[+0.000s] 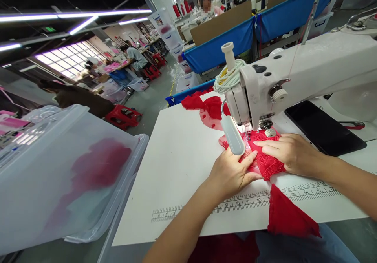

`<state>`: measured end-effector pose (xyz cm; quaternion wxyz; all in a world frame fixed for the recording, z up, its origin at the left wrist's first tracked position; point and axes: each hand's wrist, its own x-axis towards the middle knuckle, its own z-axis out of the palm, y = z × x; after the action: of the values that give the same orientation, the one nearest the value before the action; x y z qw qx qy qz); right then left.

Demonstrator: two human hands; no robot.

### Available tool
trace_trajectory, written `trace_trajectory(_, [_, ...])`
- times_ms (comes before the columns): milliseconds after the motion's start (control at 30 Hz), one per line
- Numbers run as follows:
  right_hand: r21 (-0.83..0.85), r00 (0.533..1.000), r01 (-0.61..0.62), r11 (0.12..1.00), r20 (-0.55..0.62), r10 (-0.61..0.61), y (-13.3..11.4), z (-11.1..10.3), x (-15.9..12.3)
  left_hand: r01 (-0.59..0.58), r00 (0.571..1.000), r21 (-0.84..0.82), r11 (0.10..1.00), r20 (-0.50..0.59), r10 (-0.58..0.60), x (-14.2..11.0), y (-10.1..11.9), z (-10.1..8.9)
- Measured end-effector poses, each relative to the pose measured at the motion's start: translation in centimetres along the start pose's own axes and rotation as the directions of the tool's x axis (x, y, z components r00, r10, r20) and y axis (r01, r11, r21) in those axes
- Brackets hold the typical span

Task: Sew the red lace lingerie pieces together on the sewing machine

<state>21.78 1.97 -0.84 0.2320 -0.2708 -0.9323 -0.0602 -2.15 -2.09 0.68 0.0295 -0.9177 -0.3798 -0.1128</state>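
Note:
A piece of red lace fabric (266,163) lies on the white sewing table (182,157) under the head of a white sewing machine (294,74). My left hand (231,172) rests on the fabric's left edge, its thumb and fingers pinching the lace. My right hand (287,153) lies flat on top of the lace, fingers stretched toward the needle area. More red fabric (206,106) is piled behind the machine, and a red piece (287,216) hangs over the table's front edge. The needle itself is hidden behind the machine's lamp (232,133).
A translucent plastic bin (59,176) with red fabric inside stands at my left. A black phone (324,127) lies right of the machine. A printed ruler (250,202) runs along the table front. Other people sit at workstations and red stools far back.

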Motion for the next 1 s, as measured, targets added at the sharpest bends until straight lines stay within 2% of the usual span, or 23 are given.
trace_trajectory(200, [-0.011, 1.000, -0.008, 1.000, 0.029, 0.008, -0.1, -0.2, 0.1, 0.008, 1.000, 0.002, 1.000, 0.028, -0.008, -0.2, -0.1, 0.2])
trace_trajectory(500, [-0.024, 0.998, -0.023, 0.999, 0.053, 0.025, 0.3, 0.0, 0.3, 0.009, 1.000, 0.016, 1.000, -0.030, -0.009, 0.1, -0.2, 0.6])
trace_trajectory(733, [0.013, 0.999, -0.035, 0.999, 0.023, 0.035, 0.6, 0.4, 0.4, 0.038, 0.999, 0.036, 0.999, -0.017, -0.037, 0.1, -0.5, 1.1])
trace_trajectory(867, [0.025, 0.997, -0.075, 0.997, 0.027, 0.075, 1.0, 1.2, 0.1, 0.054, 0.998, 0.055, 0.997, -0.009, -0.054, 0.1, -0.8, 1.3])
trace_trajectory(1000, [0.030, 0.994, -0.100, 0.994, 0.039, 0.099, 1.1, 1.0, 0.3, 0.060, 0.998, 0.072, 0.996, -0.010, -0.060, 0.1, -0.8, 1.6])
